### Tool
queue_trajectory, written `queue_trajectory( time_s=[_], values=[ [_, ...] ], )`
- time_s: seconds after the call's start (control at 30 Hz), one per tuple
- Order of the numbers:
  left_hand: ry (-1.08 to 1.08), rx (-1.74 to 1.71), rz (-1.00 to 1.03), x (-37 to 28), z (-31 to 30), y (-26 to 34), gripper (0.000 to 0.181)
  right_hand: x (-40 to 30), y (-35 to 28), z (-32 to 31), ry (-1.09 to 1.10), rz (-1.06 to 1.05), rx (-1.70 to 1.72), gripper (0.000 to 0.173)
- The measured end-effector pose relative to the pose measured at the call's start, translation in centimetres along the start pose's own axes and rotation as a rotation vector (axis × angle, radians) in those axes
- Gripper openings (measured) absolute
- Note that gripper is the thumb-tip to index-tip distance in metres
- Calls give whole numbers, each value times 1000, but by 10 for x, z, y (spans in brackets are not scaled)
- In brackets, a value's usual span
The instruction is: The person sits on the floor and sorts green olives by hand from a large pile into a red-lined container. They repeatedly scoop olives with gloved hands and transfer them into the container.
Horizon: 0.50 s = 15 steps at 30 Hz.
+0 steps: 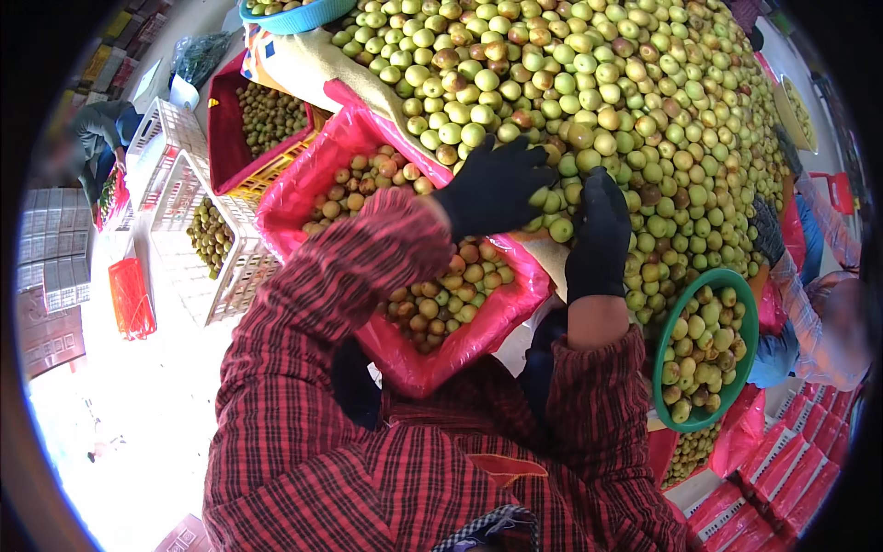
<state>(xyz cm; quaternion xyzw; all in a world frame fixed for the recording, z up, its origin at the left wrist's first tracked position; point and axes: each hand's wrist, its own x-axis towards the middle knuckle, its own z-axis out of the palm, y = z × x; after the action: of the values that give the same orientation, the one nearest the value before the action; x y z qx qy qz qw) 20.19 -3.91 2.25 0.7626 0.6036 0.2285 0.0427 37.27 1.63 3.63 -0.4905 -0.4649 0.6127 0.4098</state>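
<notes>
A broad heap of green and reddish-brown jujubes lies before me on a cloth-edged surface. My left hand, in a black glove, rests palm down at the heap's near edge with fingers spread. Beside it my right hand, also gloved, stands on edge against the fruit; its palm side is mostly hidden. Several jujubes lie between the two hands. Below my left forearm is a crate lined with pink plastic film, partly filled with browner jujubes.
A green basket of jujubes sits at right, a blue one at top left. At left stand a red-lined yellow crate and white crates. A co-worker's gloved hand touches the heap's right side; another person bends at far left.
</notes>
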Motion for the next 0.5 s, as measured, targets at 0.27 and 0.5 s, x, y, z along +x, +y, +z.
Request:
queue_trajectory(
  time_s=[0.27,0.5],
  values=[
    [-535,-20,-307,-106,-47,47,57,-4,2,2,-95,-137,-114,42],
    [-259,-288,-102,-146,-23,132,48,-5,12,-2,39,-18,13,44]
  ],
)
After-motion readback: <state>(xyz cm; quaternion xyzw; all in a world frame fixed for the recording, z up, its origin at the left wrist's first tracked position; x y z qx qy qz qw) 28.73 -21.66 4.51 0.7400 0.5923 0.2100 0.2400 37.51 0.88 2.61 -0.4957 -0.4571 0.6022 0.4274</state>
